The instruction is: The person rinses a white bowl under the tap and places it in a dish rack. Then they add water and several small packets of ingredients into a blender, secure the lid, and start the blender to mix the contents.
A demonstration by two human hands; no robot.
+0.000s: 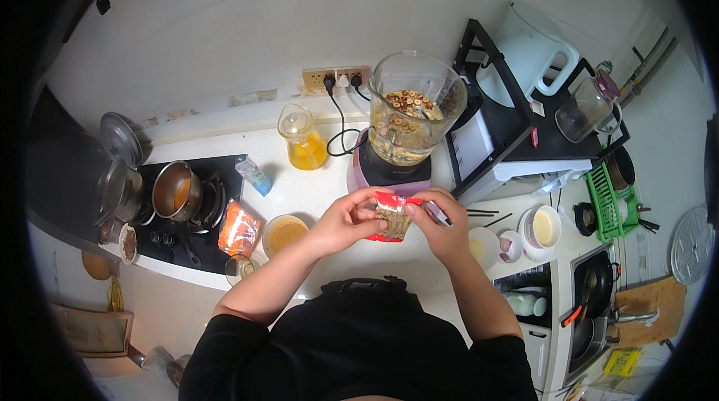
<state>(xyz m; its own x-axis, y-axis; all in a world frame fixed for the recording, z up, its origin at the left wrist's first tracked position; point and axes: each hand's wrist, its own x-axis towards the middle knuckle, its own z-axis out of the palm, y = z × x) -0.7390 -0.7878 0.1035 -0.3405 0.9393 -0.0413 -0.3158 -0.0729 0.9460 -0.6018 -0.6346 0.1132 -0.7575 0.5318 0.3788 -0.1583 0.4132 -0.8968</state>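
Between my two hands is a small red packet [395, 223] with a see-through part showing brownish-green dried contents. My left hand [349, 221] grips its left side, and my right hand [441, 227] holds its upper right corner. A small dark-and-white item [438, 214] shows at the fingers of my right hand; what it is I cannot tell. Just beyond my hands stands a large clear blender jug [401, 140] on a pink and black base [359, 173]. Liquid and sliced red dates [413, 104] are in the jug.
A glass pitcher of yellow liquid [308, 153], a bowl of tan liquid [286, 234] and an orange packet [240, 228] stand left of centre. Further left, a saucepan [177, 190] sits on the black hob. Right are a black rack [505, 137], small bowls [510, 246] and the sink [574, 356].
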